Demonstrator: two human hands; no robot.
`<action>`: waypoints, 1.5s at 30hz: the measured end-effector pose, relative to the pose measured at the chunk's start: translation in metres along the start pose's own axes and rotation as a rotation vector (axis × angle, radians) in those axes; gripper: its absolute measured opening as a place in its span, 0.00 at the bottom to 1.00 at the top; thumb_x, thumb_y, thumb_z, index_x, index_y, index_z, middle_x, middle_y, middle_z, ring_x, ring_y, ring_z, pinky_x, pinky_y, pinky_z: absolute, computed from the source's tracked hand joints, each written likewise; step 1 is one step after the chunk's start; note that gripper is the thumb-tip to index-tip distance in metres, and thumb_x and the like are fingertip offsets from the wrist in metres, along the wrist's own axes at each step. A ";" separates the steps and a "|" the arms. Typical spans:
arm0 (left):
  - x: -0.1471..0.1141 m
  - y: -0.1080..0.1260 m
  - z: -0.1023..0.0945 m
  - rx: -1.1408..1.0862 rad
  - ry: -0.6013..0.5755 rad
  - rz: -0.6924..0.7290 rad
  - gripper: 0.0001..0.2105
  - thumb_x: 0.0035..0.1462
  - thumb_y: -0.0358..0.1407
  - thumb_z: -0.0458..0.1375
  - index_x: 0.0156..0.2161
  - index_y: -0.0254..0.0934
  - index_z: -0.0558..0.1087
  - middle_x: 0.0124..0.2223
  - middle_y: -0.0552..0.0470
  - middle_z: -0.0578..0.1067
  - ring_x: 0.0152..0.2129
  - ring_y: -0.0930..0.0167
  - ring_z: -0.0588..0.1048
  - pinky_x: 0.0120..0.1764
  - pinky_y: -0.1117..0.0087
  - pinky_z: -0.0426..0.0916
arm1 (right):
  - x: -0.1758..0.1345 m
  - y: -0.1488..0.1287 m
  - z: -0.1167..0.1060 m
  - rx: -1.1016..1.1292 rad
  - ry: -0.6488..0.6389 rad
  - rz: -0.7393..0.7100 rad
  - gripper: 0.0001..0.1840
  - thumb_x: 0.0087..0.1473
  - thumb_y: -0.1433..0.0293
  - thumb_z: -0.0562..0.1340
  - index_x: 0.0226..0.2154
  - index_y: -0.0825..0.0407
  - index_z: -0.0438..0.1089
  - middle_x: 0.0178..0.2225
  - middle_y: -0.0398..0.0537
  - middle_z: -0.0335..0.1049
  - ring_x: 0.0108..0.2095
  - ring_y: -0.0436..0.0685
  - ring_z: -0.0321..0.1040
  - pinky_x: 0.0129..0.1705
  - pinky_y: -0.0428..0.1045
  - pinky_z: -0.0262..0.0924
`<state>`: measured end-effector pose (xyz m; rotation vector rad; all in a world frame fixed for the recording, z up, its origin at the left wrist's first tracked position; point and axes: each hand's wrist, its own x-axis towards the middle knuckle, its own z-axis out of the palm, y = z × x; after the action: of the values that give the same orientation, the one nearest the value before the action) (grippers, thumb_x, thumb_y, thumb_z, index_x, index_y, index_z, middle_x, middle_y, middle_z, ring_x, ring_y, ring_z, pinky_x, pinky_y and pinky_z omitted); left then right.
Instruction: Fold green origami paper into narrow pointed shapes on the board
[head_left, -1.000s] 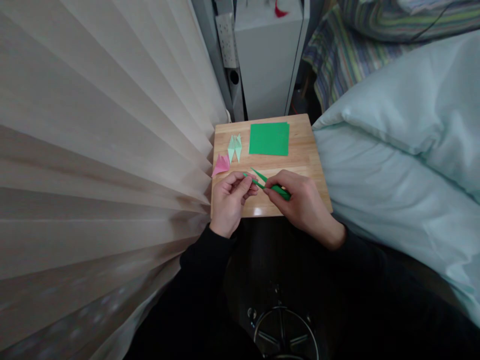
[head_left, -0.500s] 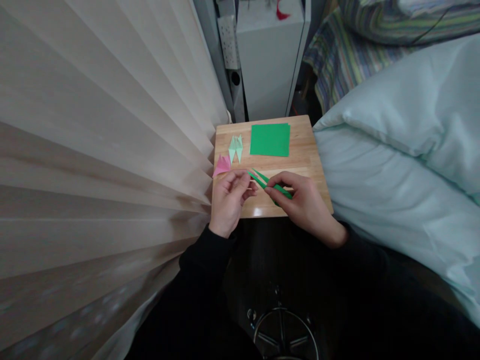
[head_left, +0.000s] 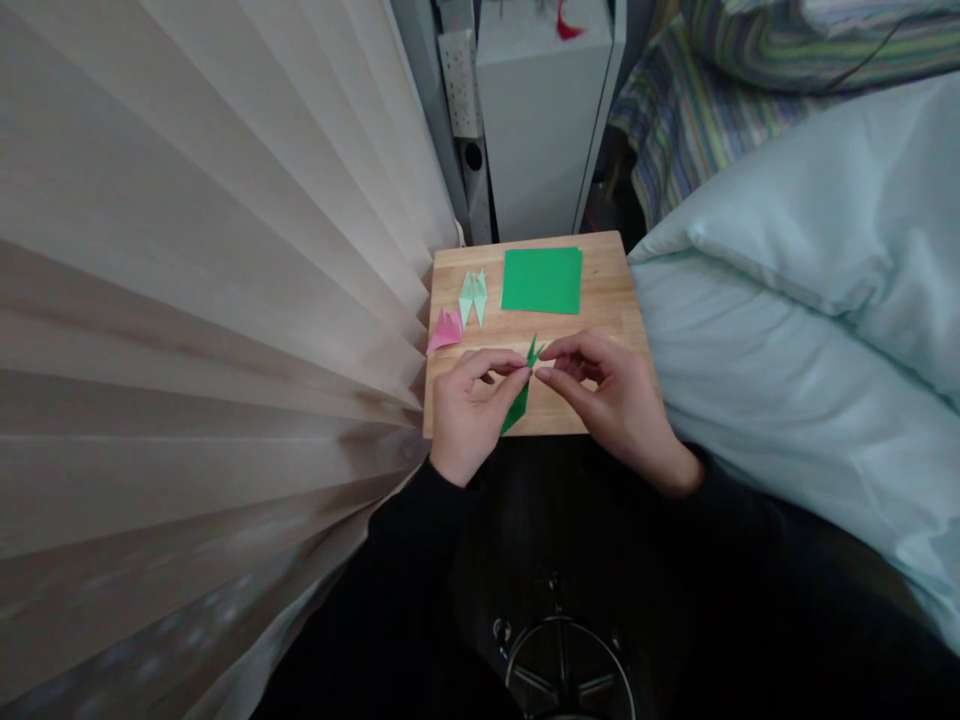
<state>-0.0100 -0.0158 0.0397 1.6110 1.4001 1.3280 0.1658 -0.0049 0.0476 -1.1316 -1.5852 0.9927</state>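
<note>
Thumb and fingers of my left hand pinch a green folded origami paper over the front of the small wooden table. Two narrow points of the paper stick up beyond the pinch, spread in a V; its wider end hangs below, partly behind the left hand. Beside those points is my right hand, thumb and index fingertip slightly apart, with nothing visible held between them. At the table's left lie a pink folded paper piece and pale green folded pieces.
Green square sheets lie stacked at the table's back. A pleated curtain borders the left, pale blue bedding the right. Behind the table stands a white cabinet. A metal ring base is on the dark floor below.
The green paper has turned from slanting in my right hand to standing in my left hand's pinch, points upward. My left hand moved right; my right hand let go of the paper.
</note>
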 end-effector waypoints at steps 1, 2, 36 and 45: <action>-0.001 0.001 -0.001 0.040 -0.023 0.045 0.02 0.57 0.32 0.67 0.37 0.40 0.82 0.35 0.52 0.83 0.33 0.70 0.78 0.37 0.68 0.70 | 0.001 0.001 0.000 0.040 -0.019 0.032 0.10 0.58 0.62 0.70 0.35 0.51 0.75 0.31 0.45 0.72 0.31 0.53 0.69 0.33 0.50 0.63; -0.001 0.002 -0.001 0.065 -0.044 0.080 0.03 0.58 0.32 0.67 0.38 0.41 0.82 0.36 0.52 0.83 0.34 0.69 0.78 0.39 0.67 0.71 | 0.001 0.001 0.000 0.088 -0.033 0.065 0.12 0.57 0.59 0.70 0.34 0.52 0.75 0.30 0.45 0.73 0.31 0.53 0.68 0.32 0.50 0.62; -0.003 0.008 0.006 -0.274 -0.059 -0.128 0.06 0.51 0.36 0.72 0.34 0.38 0.82 0.32 0.51 0.82 0.29 0.73 0.79 0.35 0.71 0.75 | -0.002 -0.010 0.010 0.513 0.060 0.301 0.19 0.44 0.57 0.77 0.27 0.51 0.73 0.20 0.38 0.69 0.18 0.47 0.64 0.18 0.45 0.63; -0.007 0.007 0.004 -0.163 -0.043 -0.023 0.03 0.55 0.34 0.70 0.35 0.37 0.82 0.33 0.51 0.82 0.30 0.71 0.80 0.37 0.69 0.76 | -0.002 -0.010 0.012 0.567 0.035 0.313 0.18 0.43 0.58 0.77 0.27 0.51 0.73 0.21 0.38 0.69 0.18 0.46 0.62 0.17 0.45 0.59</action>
<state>-0.0036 -0.0233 0.0430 1.5029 1.2478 1.3502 0.1527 -0.0105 0.0536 -0.9946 -1.0084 1.5015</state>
